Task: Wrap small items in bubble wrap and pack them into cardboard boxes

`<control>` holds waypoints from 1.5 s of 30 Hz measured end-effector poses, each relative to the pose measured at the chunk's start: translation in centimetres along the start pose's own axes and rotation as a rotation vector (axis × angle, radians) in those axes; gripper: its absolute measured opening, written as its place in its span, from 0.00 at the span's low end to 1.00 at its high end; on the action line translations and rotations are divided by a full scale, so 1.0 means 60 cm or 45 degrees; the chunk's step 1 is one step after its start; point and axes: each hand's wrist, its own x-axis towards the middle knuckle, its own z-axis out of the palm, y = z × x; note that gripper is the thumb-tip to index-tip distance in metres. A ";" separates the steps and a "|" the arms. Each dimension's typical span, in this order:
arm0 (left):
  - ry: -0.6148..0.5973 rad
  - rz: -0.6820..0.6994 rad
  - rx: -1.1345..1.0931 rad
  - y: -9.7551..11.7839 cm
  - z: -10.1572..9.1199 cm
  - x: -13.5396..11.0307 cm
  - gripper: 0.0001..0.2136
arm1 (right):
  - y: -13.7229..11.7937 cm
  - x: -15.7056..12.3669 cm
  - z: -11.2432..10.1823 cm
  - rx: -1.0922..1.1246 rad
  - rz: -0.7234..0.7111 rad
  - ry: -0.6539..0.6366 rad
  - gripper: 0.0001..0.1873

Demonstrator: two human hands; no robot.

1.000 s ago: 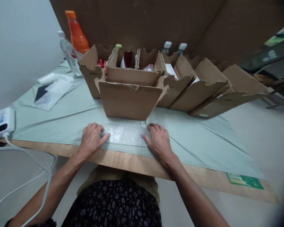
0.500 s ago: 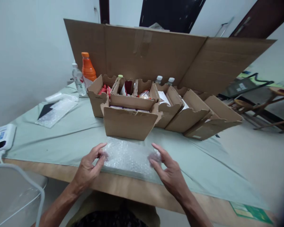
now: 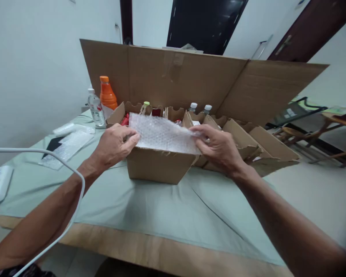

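A sheet of clear bubble wrap (image 3: 164,134) is stretched between my two hands over the top of the front cardboard box (image 3: 158,167). My left hand (image 3: 117,142) pinches its left end between thumb and fingers. At the right end, my right hand (image 3: 217,146) grips the wrap in the same way. The sheet's lower edge meets the box's front rim and covers the box's opening, so what lies inside is hidden. Behind, a row of open cardboard boxes (image 3: 239,134) holds items that are only partly visible.
An orange bottle (image 3: 108,94) and a clear bottle (image 3: 95,109) stand at the back left. More bubble wrap (image 3: 67,148) lies on the green cloth (image 3: 161,207). A tall cardboard panel (image 3: 161,73) rises behind the boxes. A white cable (image 3: 82,184) loops across my left forearm.
Both hands have lifted the bubble wrap off the cloth at the table's front and carried it forward and up onto the front box's top.
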 end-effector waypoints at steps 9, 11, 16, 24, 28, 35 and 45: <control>-0.704 0.190 0.310 0.009 0.006 0.031 0.30 | 0.010 0.081 0.023 -0.385 0.048 -1.112 0.14; -0.687 0.194 0.348 0.012 -0.001 0.019 0.28 | 0.015 0.083 0.018 -0.360 0.018 -1.094 0.19; -0.274 0.274 0.365 0.010 -0.025 -0.012 0.25 | 0.027 0.063 -0.015 -0.215 0.016 -0.669 0.14; -0.757 0.348 0.172 0.000 0.015 0.039 0.26 | 0.002 0.075 0.009 0.210 0.047 -1.079 0.32; -0.746 0.322 0.200 -0.001 0.028 0.039 0.23 | -0.004 0.090 0.031 0.278 0.042 -1.144 0.34; 0.139 -0.055 -0.113 -0.032 0.007 -0.088 0.17 | 0.009 -0.068 -0.045 0.239 0.370 -0.166 0.18; -0.103 -0.687 -1.019 -0.069 0.155 -0.138 0.40 | 0.012 -0.157 0.146 0.688 0.658 -0.221 0.27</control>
